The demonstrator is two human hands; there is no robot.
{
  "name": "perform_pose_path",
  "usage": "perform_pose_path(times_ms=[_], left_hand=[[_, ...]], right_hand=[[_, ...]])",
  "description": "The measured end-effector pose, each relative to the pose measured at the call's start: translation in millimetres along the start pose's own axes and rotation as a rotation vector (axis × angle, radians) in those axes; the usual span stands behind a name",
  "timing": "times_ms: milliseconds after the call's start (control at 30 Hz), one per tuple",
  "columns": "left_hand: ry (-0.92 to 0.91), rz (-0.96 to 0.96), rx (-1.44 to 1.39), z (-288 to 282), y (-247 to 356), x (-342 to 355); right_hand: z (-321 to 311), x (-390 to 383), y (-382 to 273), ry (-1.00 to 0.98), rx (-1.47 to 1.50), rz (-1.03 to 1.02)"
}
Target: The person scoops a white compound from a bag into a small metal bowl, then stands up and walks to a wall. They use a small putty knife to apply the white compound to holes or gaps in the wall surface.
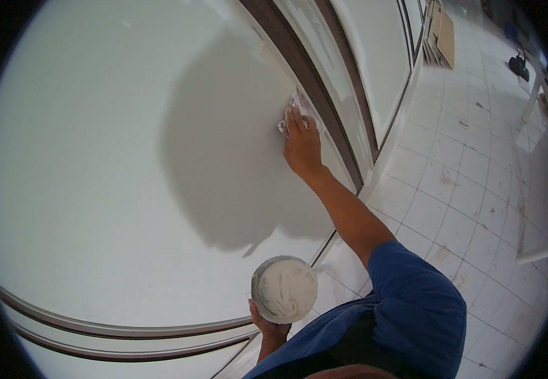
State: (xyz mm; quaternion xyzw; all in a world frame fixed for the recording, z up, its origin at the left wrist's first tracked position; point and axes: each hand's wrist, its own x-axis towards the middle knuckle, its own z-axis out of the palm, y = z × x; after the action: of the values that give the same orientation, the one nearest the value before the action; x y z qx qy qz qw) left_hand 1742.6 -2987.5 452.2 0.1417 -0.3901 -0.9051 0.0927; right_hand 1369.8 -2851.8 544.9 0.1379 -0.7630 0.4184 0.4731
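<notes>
My left hand (269, 325) supports a round bowl (256, 278) from beneath and the side, its thumb along the outside. Pale, creamy paste (286, 290) with a smeared surface fills the bowl. Stretched out ahead, my right hand (302, 142) presses a crumpled white-and-pinkish rag (300, 101) against the white panel (84, 158). The rag lies by the panel's right edge, beside a dark brown strip (309, 60). My right fingers lie over the rag and partly hide it. A wide shadow falls across the panel to the left of my arm.
More white panels (381, 57) with dark strips continue to the right. Curved dark trim (128, 330) runs along the lower left. White floor tiles (444, 189) with scattered debris stretch to the right. Flat boards (439, 38) lean at the far end, near a black bag (518, 66).
</notes>
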Motion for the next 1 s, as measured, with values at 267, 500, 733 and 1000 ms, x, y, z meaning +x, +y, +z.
perform_pose_path(times_ms=[267, 500, 733, 1000], left_hand=[[-0.008, -0.023, -0.014, 13.3, 5.9, -0.4], [0.017, 0.01, -0.028, 13.2, 3.6, 0.5], [-0.002, -0.011, -0.087, 6.1, 3.1, 3.4], [-0.042, -0.013, -0.112, 21.2, -2.5, 3.2]], right_hand=[[-0.5, -65.2, 26.7, -0.11, 0.025, 0.095], [-99.3, -43.0, -11.4, -0.227, 0.063, -0.087], [-198.0, 40.2, -103.6, -0.32, 0.026, -0.671], [-289.4, 51.6, -198.5, -0.434, 0.326, -1.043]])
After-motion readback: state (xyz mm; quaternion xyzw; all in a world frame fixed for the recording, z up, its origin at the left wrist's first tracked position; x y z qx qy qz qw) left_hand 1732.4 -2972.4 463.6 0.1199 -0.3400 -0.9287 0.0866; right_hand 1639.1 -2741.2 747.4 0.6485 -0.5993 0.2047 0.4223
